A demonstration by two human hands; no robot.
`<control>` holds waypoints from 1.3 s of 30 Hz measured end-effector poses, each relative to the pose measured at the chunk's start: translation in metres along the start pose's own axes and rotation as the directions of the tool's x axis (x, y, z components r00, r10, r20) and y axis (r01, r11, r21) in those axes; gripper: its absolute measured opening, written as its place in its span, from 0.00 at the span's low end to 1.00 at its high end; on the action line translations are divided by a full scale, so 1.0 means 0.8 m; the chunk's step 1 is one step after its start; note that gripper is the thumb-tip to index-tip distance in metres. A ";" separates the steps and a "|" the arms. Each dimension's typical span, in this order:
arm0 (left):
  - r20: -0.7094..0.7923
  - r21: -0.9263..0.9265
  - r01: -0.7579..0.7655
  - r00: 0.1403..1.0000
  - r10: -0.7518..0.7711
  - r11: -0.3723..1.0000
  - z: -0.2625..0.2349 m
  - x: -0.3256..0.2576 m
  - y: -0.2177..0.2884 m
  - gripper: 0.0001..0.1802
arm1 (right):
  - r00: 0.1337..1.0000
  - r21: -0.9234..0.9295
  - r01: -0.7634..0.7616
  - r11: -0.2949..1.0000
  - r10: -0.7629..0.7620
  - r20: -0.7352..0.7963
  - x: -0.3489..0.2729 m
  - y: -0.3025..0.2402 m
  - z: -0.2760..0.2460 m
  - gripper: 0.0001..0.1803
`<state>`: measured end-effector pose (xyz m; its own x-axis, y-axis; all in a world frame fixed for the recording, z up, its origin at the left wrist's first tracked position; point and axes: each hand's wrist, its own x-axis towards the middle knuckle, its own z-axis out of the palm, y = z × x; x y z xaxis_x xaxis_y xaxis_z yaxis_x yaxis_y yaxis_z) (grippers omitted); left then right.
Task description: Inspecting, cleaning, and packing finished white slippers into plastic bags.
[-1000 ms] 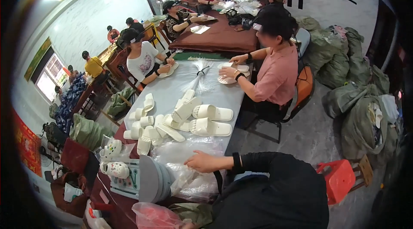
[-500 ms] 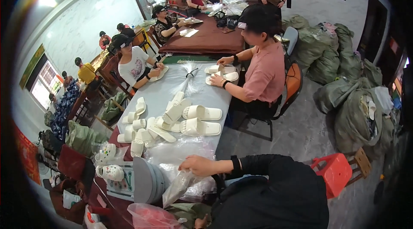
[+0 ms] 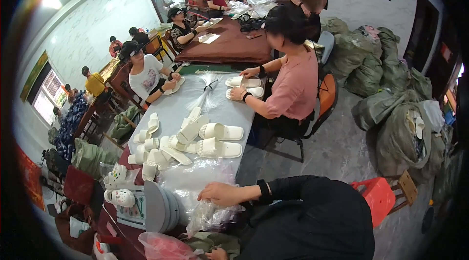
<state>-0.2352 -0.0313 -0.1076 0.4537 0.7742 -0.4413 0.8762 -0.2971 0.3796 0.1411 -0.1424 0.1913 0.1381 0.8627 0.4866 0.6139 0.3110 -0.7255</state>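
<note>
A crumpled clear plastic bag [image 3: 199, 218] hangs from my right hand [image 3: 220, 194], whose fingers are pinched on its upper end. My right forearm, in a black sleeve with a dark wristband, reaches in over the table's near end. Low in the picture, my left hand [image 3: 217, 254] shows only in part beside a green sack [image 3: 215, 241]; its fingers are mostly hidden. Clear plastic bags [image 3: 195, 177] lie flat under and beyond my right hand. Farther along are cream slippers [image 3: 220, 148], some in a loose heap and others side by side.
A grey rounded stool-like thing [image 3: 159, 206] and white clogs [image 3: 121, 198] sit left of my hands, above a pink plastic bag [image 3: 163, 246]. Co-workers handle slippers at the grey table [image 3: 185, 96]. A red stool [image 3: 378, 201] and full sacks [image 3: 403, 138] stand right.
The whole view has shifted slightly, so the table and slippers appear farther left. My right hand still grips the plastic bag, which now hangs narrower. My left hand appears slightly farther left.
</note>
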 end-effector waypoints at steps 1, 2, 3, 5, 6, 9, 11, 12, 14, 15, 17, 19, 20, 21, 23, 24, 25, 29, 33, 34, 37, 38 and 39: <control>-0.009 0.037 -0.028 1.000 0.028 0.999 0.006 0.004 0.005 0.12 | 0.999 0.001 0.013 1.000 -0.013 -0.036 -0.007 0.001 -0.004 0.13; -0.017 0.074 -0.056 0.998 0.057 0.996 0.013 0.007 0.011 0.13 | 0.997 0.000 0.026 1.000 -0.026 -0.072 -0.013 0.003 -0.009 0.10; -0.023 0.112 -0.083 0.996 0.086 0.990 0.021 0.010 0.017 0.13 | 0.997 -0.001 0.020 1.000 -0.020 -0.075 -0.021 0.007 -0.012 0.10; -0.033 0.183 -0.134 0.989 0.142 0.974 0.039 0.014 0.028 0.15 | 0.997 0.027 -0.053 0.998 0.054 -0.049 -0.037 0.015 -0.021 0.11; -0.038 0.215 -0.148 0.986 0.160 0.965 0.049 0.011 0.031 0.15 | 0.997 0.033 -0.057 0.998 0.058 -0.043 -0.043 0.014 -0.024 0.11; -0.068 0.291 -0.139 0.984 0.166 0.947 0.084 -0.023 0.027 0.17 | 0.997 0.095 -0.079 0.992 0.076 0.034 -0.057 0.007 -0.020 0.11; -0.143 -0.170 0.198 0.964 -0.223 0.965 0.068 -0.058 0.104 0.22 | 0.990 0.039 -0.125 0.991 0.121 0.076 -0.073 0.012 -0.019 0.12; -0.136 -0.107 0.062 0.988 -0.076 0.992 0.041 -0.084 0.139 0.28 | 0.983 -0.008 -0.160 0.987 0.160 0.088 -0.080 0.014 -0.026 0.12; -0.075 -0.308 0.028 0.996 -0.054 0.951 0.027 -0.109 0.154 0.30 | 0.981 -0.045 -0.143 0.989 0.148 0.125 -0.088 0.020 -0.033 0.14; -0.202 -0.333 -0.176 0.973 0.113 0.926 0.036 -0.113 0.147 0.29 | 0.985 -0.049 -0.108 0.993 0.114 0.133 -0.092 0.028 -0.038 0.16; -0.314 -0.338 -0.195 0.946 0.085 0.921 0.058 -0.114 0.127 0.31 | 0.984 -0.155 -0.071 0.985 0.094 0.148 -0.087 0.003 -0.057 0.18; -0.343 -0.714 -0.133 0.922 -0.178 0.687 0.085 -0.123 0.101 0.34 | 0.980 -0.078 -0.093 0.993 0.105 0.166 -0.080 -0.011 -0.054 0.17; -0.322 -0.594 0.019 0.910 -0.260 0.805 0.077 -0.131 0.108 0.34 | 0.971 0.049 -0.172 0.984 0.161 0.175 -0.081 -0.007 -0.051 0.19; -0.295 -0.601 0.083 0.901 -0.317 0.795 0.090 -0.138 0.082 0.34 | 0.959 0.187 -0.241 0.952 0.204 0.196 -0.077 -0.019 -0.046 0.18; -0.303 -0.587 0.082 0.901 -0.312 0.806 0.084 -0.143 0.080 0.35 | 0.951 0.208 -0.250 0.946 0.200 0.235 -0.065 -0.032 -0.041 0.17; -0.284 -0.605 0.117 0.892 -0.351 0.788 0.076 -0.144 0.080 0.34 | 0.947 0.251 -0.259 0.933 0.194 0.256 -0.060 -0.030 -0.031 0.17; -0.275 -0.631 0.142 0.879 -0.391 0.762 0.072 -0.148 0.082 0.34 | 0.942 0.290 -0.270 0.918 0.190 0.275 -0.056 -0.030 -0.018 0.17; -0.054 -0.846 0.229 0.862 -0.504 0.482 0.047 -0.167 0.108 0.28 | 0.931 0.381 -0.268 0.885 0.136 0.338 -0.025 -0.071 0.026 0.18; 0.241 -0.347 0.150 0.968 -0.067 0.926 0.048 -0.185 0.089 0.22 | 0.929 0.410 -0.125 0.904 -0.039 0.369 -0.009 -0.098 0.100 0.13; 0.245 -0.141 -0.028 0.968 0.062 0.990 0.034 -0.193 0.100 0.23 | 0.931 0.486 -0.225 0.845 0.039 0.364 -0.006 -0.105 0.119 0.12; 0.315 0.271 -0.374 0.905 0.285 0.887 0.008 -0.210 0.109 0.26 | 0.905 0.667 -0.406 0.625 0.171 0.390 -0.012 -0.104 0.201 0.13; 0.398 0.126 -0.275 0.894 0.206 0.953 0.010 -0.210 0.102 0.28 | 0.877 0.750 -0.480 0.455 0.227 0.424 -0.019 -0.092 0.231 0.14; 0.486 -0.013 -0.155 0.862 0.142 0.988 0.009 -0.209 0.095 0.30 | 0.877 0.749 -0.481 0.457 0.226 0.425 -0.026 -0.081 0.252 0.14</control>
<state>-0.2430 -0.1876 -0.0107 0.5949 0.3537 -0.7218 0.7928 -0.4066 0.4541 -0.0582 -0.1001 0.1300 -0.0706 0.9959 0.0559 -0.3677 0.0261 -0.9296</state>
